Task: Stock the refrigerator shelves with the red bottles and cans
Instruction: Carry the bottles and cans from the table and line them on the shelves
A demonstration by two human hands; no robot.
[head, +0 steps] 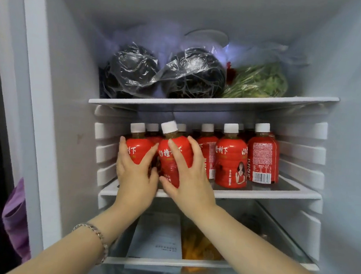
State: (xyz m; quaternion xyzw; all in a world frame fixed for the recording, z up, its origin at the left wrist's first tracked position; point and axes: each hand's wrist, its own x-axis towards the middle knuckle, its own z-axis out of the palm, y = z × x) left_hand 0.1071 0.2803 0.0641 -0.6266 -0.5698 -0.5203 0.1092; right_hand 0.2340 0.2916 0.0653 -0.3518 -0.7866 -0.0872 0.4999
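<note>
Several red bottles with white caps stand on the middle refrigerator shelf (278,193). My left hand (135,170) grips the leftmost front bottle (138,148). My right hand (188,178) grips the bottle beside it (171,155), which tilts slightly to the left at the shelf's front edge. Two more front bottles stand upright to the right, one in the middle (230,158) and one at the far right (263,154). More bottles stand behind them, mostly hidden. No cans are visible.
The top shelf (199,102) holds two dark round items in plastic bags (133,68) and bagged greens (259,80). Below, a lower shelf carries a white box (156,236) and orange food (199,244). A purple cloth (15,214) hangs at left, outside the fridge wall.
</note>
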